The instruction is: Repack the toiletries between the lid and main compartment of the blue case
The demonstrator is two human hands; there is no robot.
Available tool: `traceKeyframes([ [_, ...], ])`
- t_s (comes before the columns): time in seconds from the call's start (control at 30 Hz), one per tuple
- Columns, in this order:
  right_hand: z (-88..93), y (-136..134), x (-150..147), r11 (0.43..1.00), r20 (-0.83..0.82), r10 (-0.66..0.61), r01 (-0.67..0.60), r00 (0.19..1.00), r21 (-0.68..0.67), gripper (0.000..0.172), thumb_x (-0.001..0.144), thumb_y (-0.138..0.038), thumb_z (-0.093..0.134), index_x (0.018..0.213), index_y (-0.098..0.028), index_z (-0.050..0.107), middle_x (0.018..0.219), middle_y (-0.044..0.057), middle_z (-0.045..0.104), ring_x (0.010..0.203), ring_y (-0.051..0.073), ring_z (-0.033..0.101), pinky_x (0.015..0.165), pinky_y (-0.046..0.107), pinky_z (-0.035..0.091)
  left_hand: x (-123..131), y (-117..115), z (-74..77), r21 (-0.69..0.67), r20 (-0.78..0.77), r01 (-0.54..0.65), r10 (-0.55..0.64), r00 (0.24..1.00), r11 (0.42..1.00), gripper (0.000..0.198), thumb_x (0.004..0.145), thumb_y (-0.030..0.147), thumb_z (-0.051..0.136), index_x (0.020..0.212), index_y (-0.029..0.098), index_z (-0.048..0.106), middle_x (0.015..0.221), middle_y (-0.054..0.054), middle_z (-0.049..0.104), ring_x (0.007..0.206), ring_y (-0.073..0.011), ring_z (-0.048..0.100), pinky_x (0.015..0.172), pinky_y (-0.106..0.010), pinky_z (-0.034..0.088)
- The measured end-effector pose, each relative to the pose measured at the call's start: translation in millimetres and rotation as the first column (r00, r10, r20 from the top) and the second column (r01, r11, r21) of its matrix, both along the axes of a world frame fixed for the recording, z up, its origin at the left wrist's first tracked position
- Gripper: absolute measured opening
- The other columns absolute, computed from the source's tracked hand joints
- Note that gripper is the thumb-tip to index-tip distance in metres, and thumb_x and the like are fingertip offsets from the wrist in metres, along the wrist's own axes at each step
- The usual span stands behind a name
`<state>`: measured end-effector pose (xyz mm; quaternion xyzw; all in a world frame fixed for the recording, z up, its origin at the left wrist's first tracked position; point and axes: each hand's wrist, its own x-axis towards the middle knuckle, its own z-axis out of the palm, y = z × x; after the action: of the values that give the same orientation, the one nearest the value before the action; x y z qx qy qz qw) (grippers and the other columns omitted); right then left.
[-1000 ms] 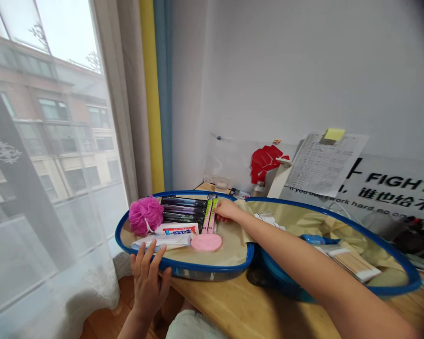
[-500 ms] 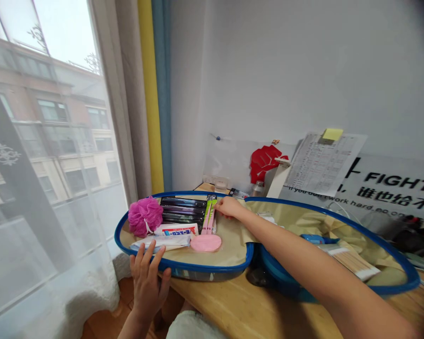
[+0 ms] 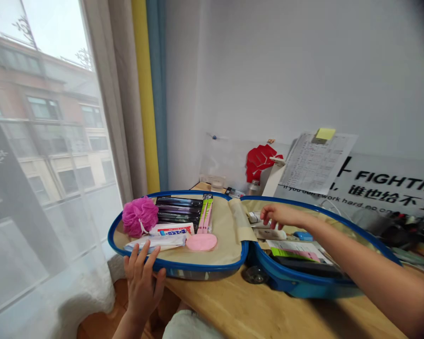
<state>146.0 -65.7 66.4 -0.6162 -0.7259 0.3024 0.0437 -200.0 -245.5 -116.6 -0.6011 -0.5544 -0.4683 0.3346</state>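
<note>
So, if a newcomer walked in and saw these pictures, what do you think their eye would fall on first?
Most likely the open blue-rimmed suitcase on the wooden desk, with the bright pink bath puff in the half nearest the window. The right hand reaches into the other half. Behind them, the red fist cutout stands out against the pale wall, left of the black-lettered FIGHTING poster.

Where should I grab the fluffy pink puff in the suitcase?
Pinch the ruffly top of the pink mesh bath puff, coming straight down from above. It is a soft, round ball sitting in the corner of the open suitcase, and the white box sits right against its right side, so there is little room there.
</note>
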Motion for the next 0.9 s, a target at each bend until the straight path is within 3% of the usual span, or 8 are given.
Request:
traceKeyframes([
  [0.2,-8.1,-14.5,48.2,0.999,0.090,0.024,-0.020,0.996,-0.039,0.020,0.073,-0.017,0.046,0.087,-0.017,0.060,0.093,0.008,0.071,0.064,0.012,0.066,0.056,0.022,0.044,-1.0,0.3,-0.7,0.011,-0.004,0.008,-0.008,1.000,1.000,0.059,0.088,0.019,0.045,0.145,0.023,0.028,0.150,-0.012,0.033,0.143,-0.0282,0.018,0.115,-0.053,0.010],
  [0.33,-10.5,-22.7,63.9,0.984,0.214,0.150,-0.167,0.965,0.064,0.027,0.078,-0.019,0.039,0.092,-0.018,0.061,0.085,0.008,0.073,0.072,0.015,0.067,0.069,0.026,0.046,-1.4,0.1,-1.5,0.006,0.001,0.005,-0.005,1.000,1.000,0.059,0.088,0.020,0.046,0.145,0.023,0.028,0.150,-0.013,0.032,0.143,-0.0286,0.018,0.115,-0.053,0.011],
  [0.47,-8.6,-34.4,64.1,0.955,0.365,0.204,-0.267,0.908,0.129,0.027,0.077,-0.018,0.038,0.087,-0.021,0.064,0.080,0.005,0.074,0.073,0.018,0.065,0.069,0.027,0.043,-0.8,-0.1,-1.4,0.002,0.013,0.011,-0.011,1.000,1.000,0.058,0.089,0.021,0.045,0.144,0.023,0.029,0.150,-0.013,0.034,0.143,-0.0296,0.019,0.115,-0.054,0.011],
  [0.67,-6.0,-44.5,54.6,0.941,0.470,0.197,-0.300,0.860,0.154,0.030,0.073,-0.012,0.040,0.083,-0.023,0.067,0.084,0.004,0.073,0.079,0.020,0.065,0.070,0.028,0.040,0.6,-0.1,-0.4,0.006,0.016,0.017,-0.017,1.000,1.000,0.059,0.088,0.020,0.046,0.145,0.023,0.030,0.150,-0.012,0.032,0.143,-0.0292,0.018,0.115,-0.054,0.011],
  [0.9,-15.3,-43.1,57.2,0.922,0.536,0.205,-0.346,0.819,0.176,0.036,0.074,-0.015,0.043,0.097,-0.024,0.069,0.103,0.007,0.071,0.093,0.024,0.064,0.076,0.032,0.043,-1.0,-0.1,-3.7,-0.007,0.026,-0.006,0.006,1.000,1.000,0.059,0.088,0.022,0.046,0.145,0.024,0.030,0.150,-0.012,0.033,0.142,-0.0308,0.020,0.115,-0.055,0.012],
])
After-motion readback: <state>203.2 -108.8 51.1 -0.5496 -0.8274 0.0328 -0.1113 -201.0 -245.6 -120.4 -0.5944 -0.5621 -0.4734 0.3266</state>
